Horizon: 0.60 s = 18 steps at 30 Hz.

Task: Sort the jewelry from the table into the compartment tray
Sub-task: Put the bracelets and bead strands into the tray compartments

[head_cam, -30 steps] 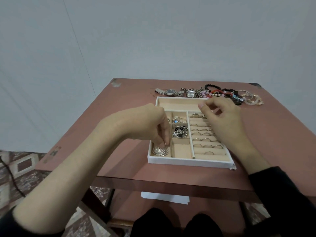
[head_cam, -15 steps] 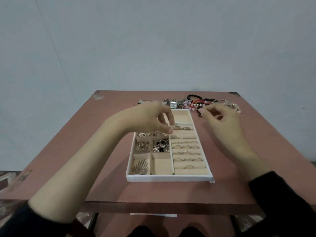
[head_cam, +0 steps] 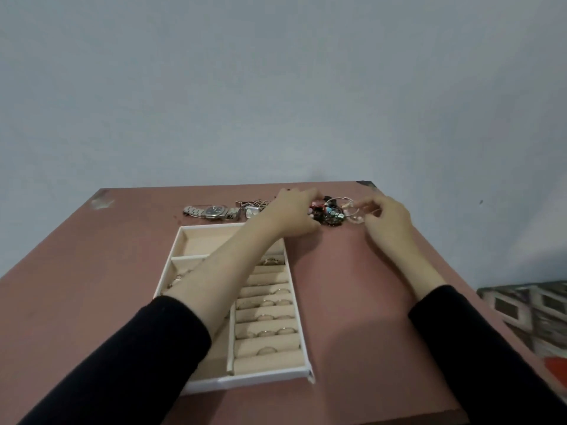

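Tray (head_cam: 302, 370) sits nearest me, w/ its long side running away from my body so I can reach past it w/o shifting it. The ring rolls (head_cam: 266, 317) fill the tray's right column, bands slotted in rows so they stay upright & separate; the wide compartment (head_cam: 211, 240) at the tray's far end is bare, prob. kept for the bulky stuff. My left forearm crosses over the tray's left compartments, hiding what's in them. Past the tray's far right corner, my left hand (head_cam: 293, 214) is curled down onto the bead bracelet pile (head_cam: 329, 213), fingers bent over its near-left edge; can't tell if they've closed on a strand yet, since the knuckles hide the tips. My right hand (head_cam: 388, 217), further right of the tray & beyond it, pinches at the thin wire bangle (head_cam: 345, 199) w/ thumb & fingertips, prob. to tease it free of the beads while the left steadies the heap. Just beyond the tray's far edge the metal watch (head_cam: 211, 211) lies flat, w/ a smaller square-faced piece (head_cam: 253, 211) beside it, both untouched.
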Each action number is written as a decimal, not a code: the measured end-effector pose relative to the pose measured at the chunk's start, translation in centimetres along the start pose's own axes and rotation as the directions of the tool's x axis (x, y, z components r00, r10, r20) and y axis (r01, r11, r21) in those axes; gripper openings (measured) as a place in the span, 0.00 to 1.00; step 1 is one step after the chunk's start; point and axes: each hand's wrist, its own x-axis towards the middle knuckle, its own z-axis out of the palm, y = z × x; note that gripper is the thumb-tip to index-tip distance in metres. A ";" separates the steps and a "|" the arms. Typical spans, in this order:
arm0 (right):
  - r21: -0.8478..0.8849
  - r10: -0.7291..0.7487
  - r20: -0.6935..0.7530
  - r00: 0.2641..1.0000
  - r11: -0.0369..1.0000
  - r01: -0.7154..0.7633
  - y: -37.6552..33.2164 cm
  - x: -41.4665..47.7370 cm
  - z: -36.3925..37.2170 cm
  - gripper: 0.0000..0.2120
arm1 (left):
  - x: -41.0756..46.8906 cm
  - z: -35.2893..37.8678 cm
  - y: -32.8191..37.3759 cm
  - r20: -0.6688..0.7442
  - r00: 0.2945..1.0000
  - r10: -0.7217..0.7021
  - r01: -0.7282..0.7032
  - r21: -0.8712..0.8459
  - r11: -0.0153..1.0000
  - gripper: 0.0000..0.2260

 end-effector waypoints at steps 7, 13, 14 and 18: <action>-0.085 0.039 0.083 0.996 0.996 -0.032 1.3 0.5 -0.3 0.18 | 0.6 1.0 0.8 0.031 1.000 0.003 -0.005 0.039 0.999 0.17; -0.288 0.007 0.249 0.969 0.955 0.067 1.0 0.0 0.0 0.20 | -1.6 0.3 0.7 0.144 0.987 0.066 -0.062 -0.029 0.998 0.10; -0.301 0.007 0.246 0.969 0.951 0.070 1.1 0.1 0.1 0.17 | -2.0 0.0 0.8 0.167 0.982 0.085 -0.081 -0.032 0.996 0.10; -0.279 -0.037 0.242 0.969 0.954 0.106 1.3 0.1 0.1 0.05 | -3.3 -1.1 1.1 0.295 0.950 0.099 -0.097 -0.021 0.995 0.11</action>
